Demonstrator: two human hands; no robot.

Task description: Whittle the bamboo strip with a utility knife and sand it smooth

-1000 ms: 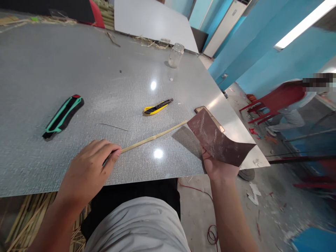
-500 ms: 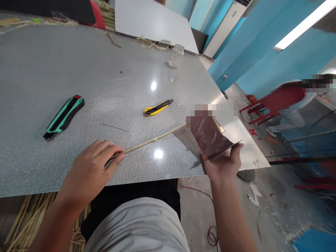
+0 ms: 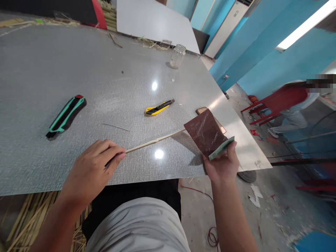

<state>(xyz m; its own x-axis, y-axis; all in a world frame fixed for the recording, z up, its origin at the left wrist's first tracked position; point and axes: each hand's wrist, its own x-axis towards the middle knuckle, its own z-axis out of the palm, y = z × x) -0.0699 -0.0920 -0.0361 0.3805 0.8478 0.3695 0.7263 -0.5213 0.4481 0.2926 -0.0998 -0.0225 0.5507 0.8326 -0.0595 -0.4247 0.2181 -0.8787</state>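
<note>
My left hand [image 3: 96, 168] pinches one end of a thin bamboo strip [image 3: 154, 140], which slants up to the right above the table. The strip's far end meets the edge of a dark brown sheet of sandpaper [image 3: 206, 131]. My right hand [image 3: 223, 162] grips the sandpaper from below, thumb against a folded corner that shows its pale green back. A yellow utility knife [image 3: 159, 107] lies beyond the strip. To the left rests a larger black and teal utility knife [image 3: 66, 116]. Partly behind the sandpaper is a phone [image 3: 201, 110].
A glass jar [image 3: 177, 56] stands near the table's far edge. Bamboo scraps [image 3: 152, 43] lie along the back, and a thin sliver [image 3: 115, 126] lies in front. Bamboo strips [image 3: 28, 217] are stacked below the table. A person sits on a red chair [image 3: 286, 101] at right.
The sandpaper has flattened out, and its folded corner has tipped so the green back now shows. More of the phone is visible. My left hand still holds the strip in nearly the same place.
</note>
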